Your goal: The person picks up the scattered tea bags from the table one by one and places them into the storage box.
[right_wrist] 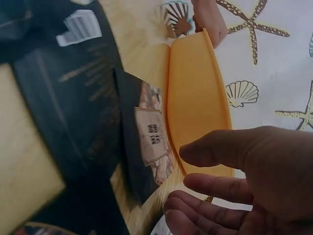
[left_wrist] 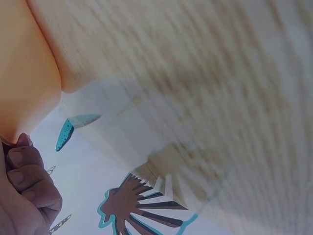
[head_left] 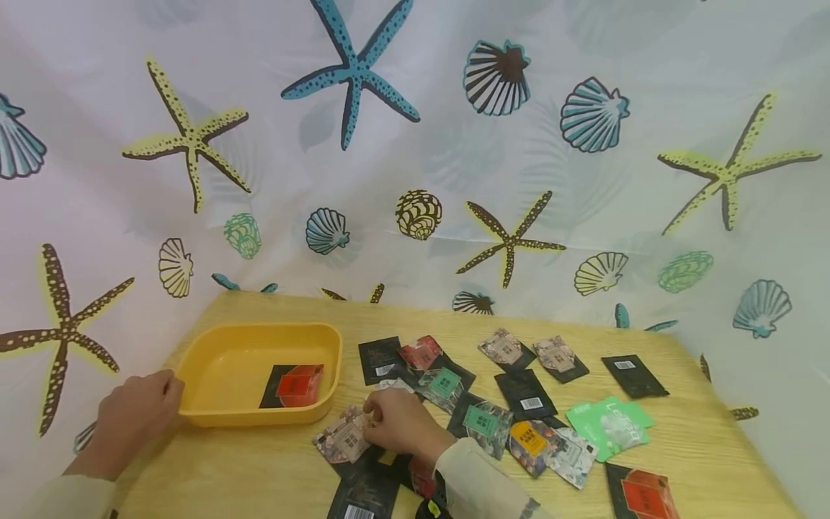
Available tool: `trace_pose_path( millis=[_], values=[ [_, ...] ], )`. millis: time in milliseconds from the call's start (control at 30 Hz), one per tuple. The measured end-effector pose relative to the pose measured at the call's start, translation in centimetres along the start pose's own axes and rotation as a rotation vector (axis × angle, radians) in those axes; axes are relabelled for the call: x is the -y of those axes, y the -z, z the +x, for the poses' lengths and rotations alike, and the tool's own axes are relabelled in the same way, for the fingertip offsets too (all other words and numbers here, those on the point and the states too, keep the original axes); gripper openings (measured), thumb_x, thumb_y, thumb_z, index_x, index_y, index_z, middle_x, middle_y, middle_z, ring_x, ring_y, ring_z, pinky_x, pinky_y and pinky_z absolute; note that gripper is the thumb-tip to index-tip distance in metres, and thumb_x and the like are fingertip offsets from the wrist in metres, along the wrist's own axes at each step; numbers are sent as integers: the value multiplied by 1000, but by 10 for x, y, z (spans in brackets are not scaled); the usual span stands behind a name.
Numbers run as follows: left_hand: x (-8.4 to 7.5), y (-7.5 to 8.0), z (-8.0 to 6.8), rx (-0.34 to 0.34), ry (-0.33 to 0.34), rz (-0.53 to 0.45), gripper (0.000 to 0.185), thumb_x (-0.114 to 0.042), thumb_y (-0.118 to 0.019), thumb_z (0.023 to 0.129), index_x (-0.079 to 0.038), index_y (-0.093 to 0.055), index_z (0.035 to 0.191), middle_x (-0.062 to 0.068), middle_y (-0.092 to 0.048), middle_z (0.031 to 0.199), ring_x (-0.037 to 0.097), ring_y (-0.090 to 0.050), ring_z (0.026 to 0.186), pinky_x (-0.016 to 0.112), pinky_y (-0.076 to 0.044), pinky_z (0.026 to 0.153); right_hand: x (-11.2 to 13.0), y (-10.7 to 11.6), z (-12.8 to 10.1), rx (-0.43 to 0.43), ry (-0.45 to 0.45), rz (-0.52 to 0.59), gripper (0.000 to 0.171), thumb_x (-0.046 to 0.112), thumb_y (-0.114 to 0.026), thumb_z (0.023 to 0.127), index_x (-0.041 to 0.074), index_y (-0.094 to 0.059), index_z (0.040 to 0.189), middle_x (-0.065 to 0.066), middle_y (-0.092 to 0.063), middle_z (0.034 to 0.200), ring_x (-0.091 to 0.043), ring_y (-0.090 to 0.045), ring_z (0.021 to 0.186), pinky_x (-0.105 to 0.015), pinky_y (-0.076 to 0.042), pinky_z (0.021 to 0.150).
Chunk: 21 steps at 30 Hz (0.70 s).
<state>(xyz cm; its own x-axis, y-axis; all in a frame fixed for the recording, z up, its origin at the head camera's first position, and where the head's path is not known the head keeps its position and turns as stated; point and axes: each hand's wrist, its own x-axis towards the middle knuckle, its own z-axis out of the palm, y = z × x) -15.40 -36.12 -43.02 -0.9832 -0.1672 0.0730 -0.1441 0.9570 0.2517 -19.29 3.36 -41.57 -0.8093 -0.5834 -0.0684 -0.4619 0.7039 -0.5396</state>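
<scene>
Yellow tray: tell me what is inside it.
The yellow tray holds one black packet with a red label, lying near its right wall. Its near wall hides part of the floor, so anything there cannot be seen.

Hardly any print can be read from here.
The green packet [head_left: 609, 425] on the desk [head_left: 700, 447] carries pale lettering, too blurred to spell; black sachets [head_left: 527, 395] show white barcode stickers, their digits illegible.

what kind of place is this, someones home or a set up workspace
Probably a staged sorting station, not a lived-in room: a starfish-and-shell printed curtain screens a light wooden table holding a yellow plastic tray and scattered small foil sachets.
</scene>
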Motion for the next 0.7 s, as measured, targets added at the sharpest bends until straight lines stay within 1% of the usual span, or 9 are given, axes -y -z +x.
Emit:
trace_pose_path(
  millis=[133,267,367,433,533,700],
  values=[
    [-3,1,-1,-4,-4,-13,37,-22,-31,100,-11,-44,67,1,-39,57,19,-39,53,33,-30,48,1,-2,-2,0,-17,-83,29,20,-76,81,8,-71,106,-1,-71,92,-7,-56,77,-27,-52,75],
    [-3,1,-2,0,3,-18,37,-22,-30,101,-11,-44,68,2,-39,58,20,-39,53,34,-30,49,4,-6,-1,4,-53,-116,34,23,-77,79,7,-71,108,-1,-71,93,-9,-57,78,-29,-52,75],
    [-4,-2,-3,3,7,-30,38,-23,-30,101,-11,-44,69,2,-39,58,20,-39,53,34,-30,49,6,-10,-1,3,-86,-103,38,26,-80,77,6,-69,108,-1,-68,90,-10,-55,77,-29,-51,72],
    [-3,-4,-5,2,9,-41,38,-23,-30,101,-11,-44,68,1,-38,58,19,-39,53,33,-29,49,7,-13,-2,13,-106,-77,41,30,-83,76,5,-68,104,1,-64,84,-10,-52,74,-27,-47,68],
    [-1,-7,-8,-6,7,-48,38,-23,-31,101,-12,-44,67,1,-39,57,19,-39,52,33,-29,48,7,-19,-2,22,-104,-60,48,38,-85,73,7,-66,103,3,-58,81,-10,-48,73,-26,-44,66],
    [-1,-4,-6,-45,-16,-50,40,-23,-31,102,-11,-46,68,2,-40,56,19,-39,52,33,-30,49,6,-22,1,3,-81,-49,60,41,-86,71,6,-63,113,1,-60,92,-10,-52,81,-28,-48,75]
  ],
)
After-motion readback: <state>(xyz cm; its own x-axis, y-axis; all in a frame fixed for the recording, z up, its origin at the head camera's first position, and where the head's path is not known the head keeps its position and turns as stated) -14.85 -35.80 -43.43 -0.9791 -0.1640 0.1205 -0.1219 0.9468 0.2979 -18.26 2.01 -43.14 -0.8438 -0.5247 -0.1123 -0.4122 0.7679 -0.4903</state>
